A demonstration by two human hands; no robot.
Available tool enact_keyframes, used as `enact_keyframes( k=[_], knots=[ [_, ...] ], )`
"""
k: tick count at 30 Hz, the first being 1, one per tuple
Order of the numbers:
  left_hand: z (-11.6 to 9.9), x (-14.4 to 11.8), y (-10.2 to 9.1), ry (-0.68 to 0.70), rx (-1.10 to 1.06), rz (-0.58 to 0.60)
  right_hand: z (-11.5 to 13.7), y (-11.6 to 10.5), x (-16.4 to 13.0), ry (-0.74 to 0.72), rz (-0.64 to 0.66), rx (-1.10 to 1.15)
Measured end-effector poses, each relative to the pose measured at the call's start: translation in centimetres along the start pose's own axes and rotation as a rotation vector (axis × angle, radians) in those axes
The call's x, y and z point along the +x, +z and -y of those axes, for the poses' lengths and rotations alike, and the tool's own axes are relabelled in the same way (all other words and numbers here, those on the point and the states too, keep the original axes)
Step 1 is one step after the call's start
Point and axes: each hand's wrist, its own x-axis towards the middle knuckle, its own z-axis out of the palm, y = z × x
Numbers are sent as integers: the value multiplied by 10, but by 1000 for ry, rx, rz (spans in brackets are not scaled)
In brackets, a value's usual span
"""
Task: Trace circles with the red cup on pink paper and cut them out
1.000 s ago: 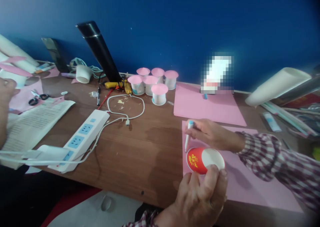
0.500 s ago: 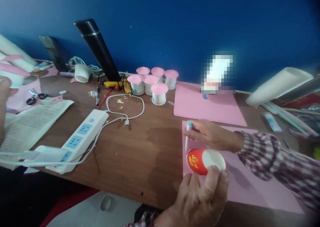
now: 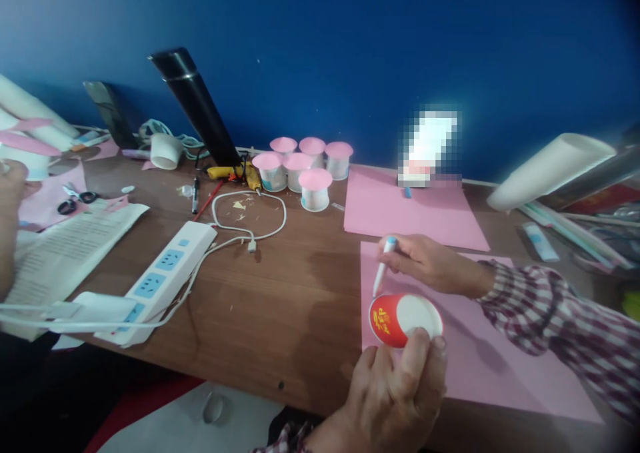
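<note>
A red paper cup [image 3: 395, 320] stands upside down on a pink paper sheet [image 3: 480, 366] near the table's front edge. My left hand [image 3: 395, 393] presses on its white base from the near side, thumb and fingers on the rim. My right hand [image 3: 430, 263] holds a white pen with a blue cap [image 3: 383, 268], tip down against the paper at the cup's far left edge. The right sleeve is plaid.
A second pink sheet [image 3: 415, 210] lies behind. Several small white cups with pink tops [image 3: 303, 170] stand at the back. A white power strip [image 3: 160, 273] and cable [image 3: 250, 216] lie left. Another person's hand [image 3: 10, 193], printed pages [image 3: 65, 246] and scissors [image 3: 75, 200] are at far left.
The pen has tilted and its tip has shifted slightly along the cup's edge. The view has moved a little; the left hand stays on the cup.
</note>
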Motion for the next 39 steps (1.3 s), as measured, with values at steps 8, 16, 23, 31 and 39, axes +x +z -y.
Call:
enact_keyframes(
  k=[8, 16, 23, 31, 39],
  knots=[
    [-1, -1, 2, -21, -14, -48, -6, -6, -24, 71, -124, 68],
    [5, 10, -13, 41, 10, -58, -16, 2, -56, 97, -279, 151],
    [18, 23, -29, 135, 2, -56, -22, 20, -84, 142, -404, 223],
    [23, 48, -42, 160, 37, -19, -20, 30, -105, 139, -469, 298],
    [24, 52, -46, 139, 23, 43, -15, 41, -130, 201, -545, 231]
  ],
)
